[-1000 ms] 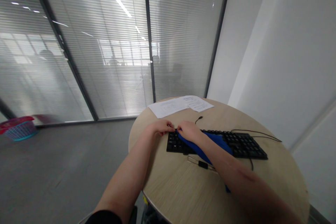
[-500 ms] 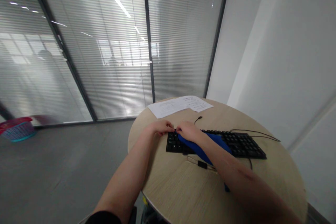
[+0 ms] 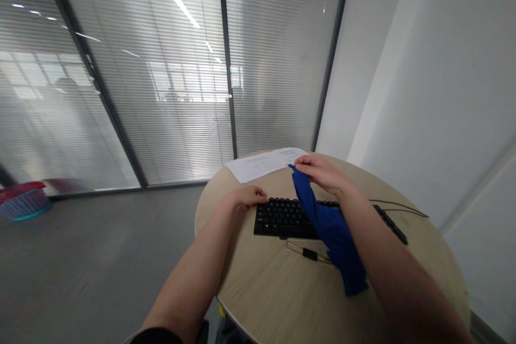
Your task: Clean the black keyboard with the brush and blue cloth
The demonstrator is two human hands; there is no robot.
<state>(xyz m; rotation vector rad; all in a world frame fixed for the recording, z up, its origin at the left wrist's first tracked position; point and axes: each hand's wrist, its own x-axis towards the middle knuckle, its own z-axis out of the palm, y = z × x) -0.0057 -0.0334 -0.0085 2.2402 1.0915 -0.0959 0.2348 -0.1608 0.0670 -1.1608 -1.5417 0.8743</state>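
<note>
A black keyboard [image 3: 278, 219] lies on the round wooden table [image 3: 258, 279]. At its far left corner, my left hand [image 3: 249, 196] is closed, fingertips pinching the edge. My right hand [image 3: 322, 172] is raised above the keyboard and pinches the top end of a blue cloth [image 3: 330, 226]. The cloth hangs down across the keyboard's middle, and its lower end reaches the table in front. My right forearm and the cloth hide much of the keyboard's right part. Just in front of the keyboard lies a thin wire loop with a black sleeve [image 3: 309, 254].
Printed papers [image 3: 262, 165] lie at the table's far edge. A black cable [image 3: 403, 205] curves over the right side. A red and blue plastic basket [image 3: 24, 201] stands on the floor at far left. Glass panels with blinds [image 3: 185, 118] stand behind.
My right hand has lifted from the keyboard's far left corner, up and to the right, drawing the blue cloth up with it. My left hand has stayed at the corner.
</note>
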